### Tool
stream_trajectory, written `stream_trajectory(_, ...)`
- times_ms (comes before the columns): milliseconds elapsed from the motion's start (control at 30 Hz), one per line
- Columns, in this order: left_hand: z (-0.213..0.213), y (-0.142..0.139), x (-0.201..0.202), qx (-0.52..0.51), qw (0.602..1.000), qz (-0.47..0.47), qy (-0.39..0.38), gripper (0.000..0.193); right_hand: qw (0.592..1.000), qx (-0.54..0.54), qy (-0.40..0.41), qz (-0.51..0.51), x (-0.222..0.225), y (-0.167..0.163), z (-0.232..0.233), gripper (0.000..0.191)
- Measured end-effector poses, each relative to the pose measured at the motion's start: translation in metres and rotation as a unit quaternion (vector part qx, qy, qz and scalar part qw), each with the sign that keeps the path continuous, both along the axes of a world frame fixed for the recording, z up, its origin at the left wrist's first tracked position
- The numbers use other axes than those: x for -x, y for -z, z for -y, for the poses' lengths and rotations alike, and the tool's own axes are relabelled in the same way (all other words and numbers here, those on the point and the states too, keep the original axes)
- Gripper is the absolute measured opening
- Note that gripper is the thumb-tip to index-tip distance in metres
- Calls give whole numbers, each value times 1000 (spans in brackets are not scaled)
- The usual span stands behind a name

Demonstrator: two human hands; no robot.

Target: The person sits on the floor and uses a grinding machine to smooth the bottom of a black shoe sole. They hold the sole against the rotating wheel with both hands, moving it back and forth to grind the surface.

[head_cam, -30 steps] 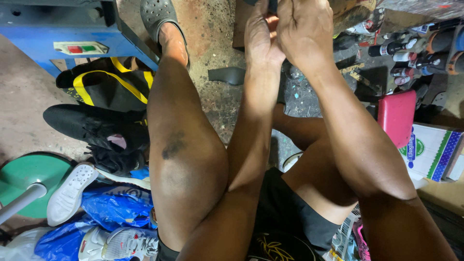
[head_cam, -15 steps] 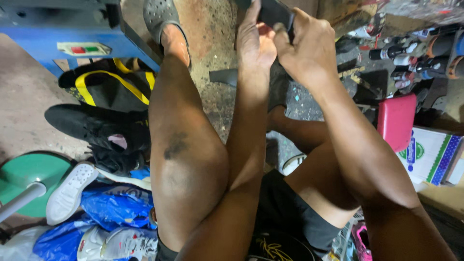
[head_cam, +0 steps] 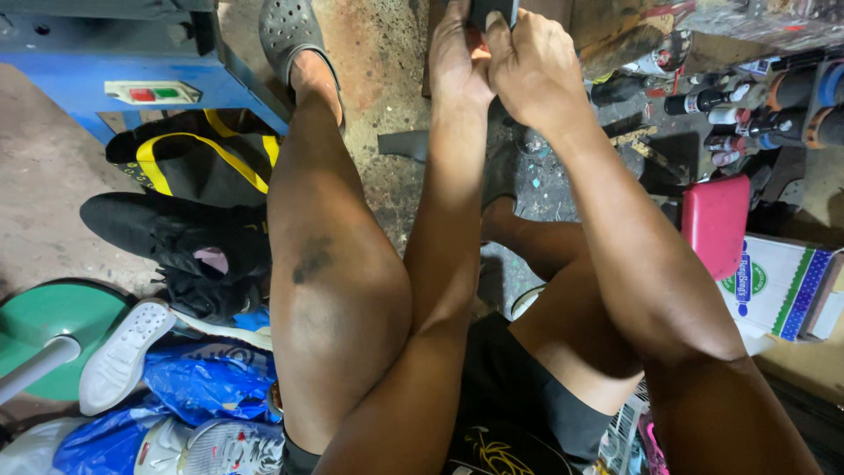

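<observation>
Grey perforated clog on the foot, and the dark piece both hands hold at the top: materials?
Grey perforated clog: looks like moulded foam or rubber, matte, one piece with punched round holes. Dark flat piece: mostly cut off by the frame edge, smooth and dark; possibly rubber or leather, cannot tell. Left hand and right hand both grip it.

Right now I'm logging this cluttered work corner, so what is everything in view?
dark object: one, black, top edge, held by both hands
clog: one, grey, on outstretched foot
machine base: one, blue, upper left
bag: one, black and yellow, left
black shoe: one, left
white sneaker: one, lower left
plastic bags: blue, lower left
round base: one, green, left edge
bottles: several, upper right
pink case: one, right
carton: one, white, right
left hand: grip on dark object
right hand: grip on dark object
</observation>
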State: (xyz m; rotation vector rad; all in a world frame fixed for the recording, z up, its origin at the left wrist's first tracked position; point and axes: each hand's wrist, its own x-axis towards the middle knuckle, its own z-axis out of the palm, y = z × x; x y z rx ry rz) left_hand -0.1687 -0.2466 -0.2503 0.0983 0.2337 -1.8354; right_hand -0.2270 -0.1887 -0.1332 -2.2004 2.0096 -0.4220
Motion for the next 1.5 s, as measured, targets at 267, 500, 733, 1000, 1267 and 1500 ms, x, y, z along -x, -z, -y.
stream_trajectory(267, -3, 0, 8, -47, 997, 54, -13, 27, 998, -37, 6, 57, 4, -11, -5, 29)
stream_trajectory(500, -12, 4, 10, -29, 999, 38, -1, 27, 997, 21, -41, 60, -2, -22, -18, 27)
stream_trajectory(733, -29, 1, 9, -22, 999, 40, -10, 28, 997, 20, -56, 46, -9, -36, -32, 31)
stream_trajectory(1000, -39, -3, 6, 3, 999, -36, 28, 21, 992, -80, 40, 88, -24, -67, -41, 34)
stream_trajectory(1267, -30, 8, 4, 43, 997, -59, -4, 20, 998, -33, -10, 45, -13, -31, -23, 26)
stream_trajectory(1500, -5, 11, 10, 25, 998, -54, 19, 22, 988, 65, -95, -99, 20, 18, -8, 23)
